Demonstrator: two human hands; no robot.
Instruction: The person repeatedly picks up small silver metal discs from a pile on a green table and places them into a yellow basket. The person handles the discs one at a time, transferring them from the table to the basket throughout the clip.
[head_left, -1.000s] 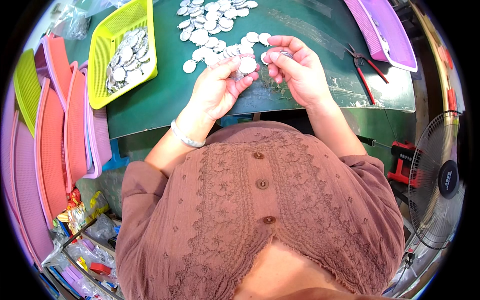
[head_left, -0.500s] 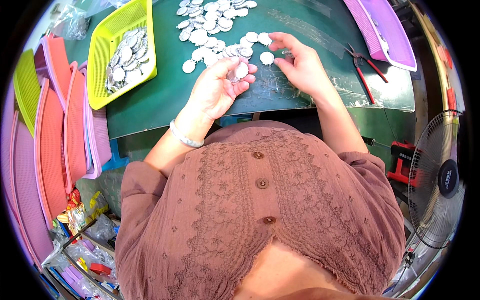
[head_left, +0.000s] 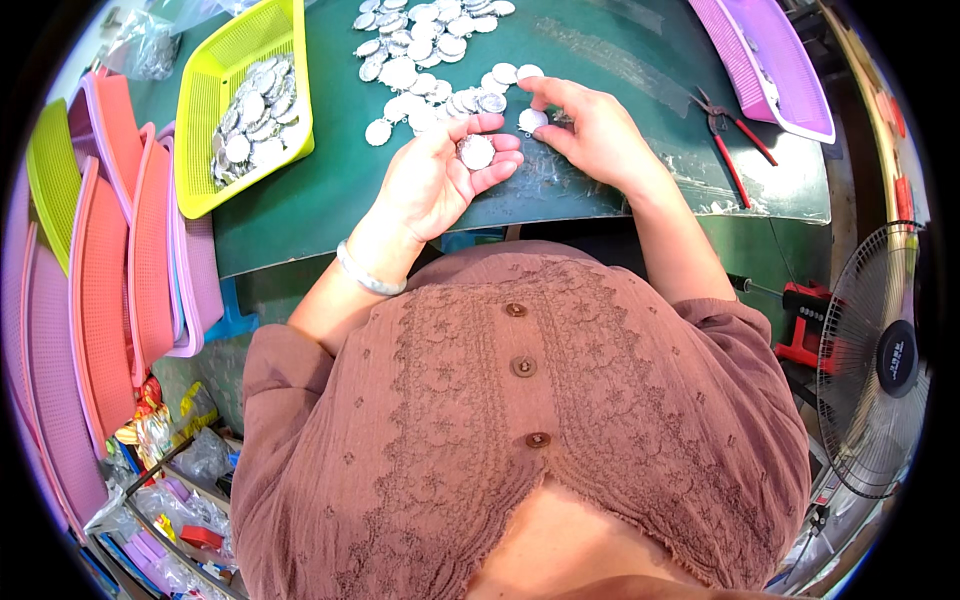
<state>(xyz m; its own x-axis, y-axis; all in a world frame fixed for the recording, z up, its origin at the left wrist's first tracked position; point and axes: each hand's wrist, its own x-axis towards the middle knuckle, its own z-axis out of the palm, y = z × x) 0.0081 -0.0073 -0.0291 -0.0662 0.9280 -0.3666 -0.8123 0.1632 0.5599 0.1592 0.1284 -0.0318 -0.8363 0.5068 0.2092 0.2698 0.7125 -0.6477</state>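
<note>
My left hand [head_left: 440, 165] is turned palm up with its fingers curled, cradling a round silvery disc [head_left: 476, 152] with a scalloped edge. Whether more discs lie under it, I cannot tell. To its right, my right hand [head_left: 592, 135] reaches over the table, thumb and forefinger apart. A single disc [head_left: 532, 120] lies by the thumb tip; the forefinger is beside another disc [head_left: 528, 72]. Several more such discs [head_left: 440, 100] lie loosely spread beyond my left hand, and a larger heap [head_left: 425, 30] is farther back.
A yellow-green basket [head_left: 195, 165] with many discs stands left on the green table [head_left: 330, 200]. Red-handled pliers [head_left: 735, 140] lie at the right, near a purple basket [head_left: 800, 118]. Stacked coloured baskets [head_left: 100, 290] flank the table at left; a fan [head_left: 880, 370] stands at right.
My right hand has shifted slightly left, bringing its thumb up to the single disc. My left hand has opened a little, and the disc in it now faces up more fully.
</note>
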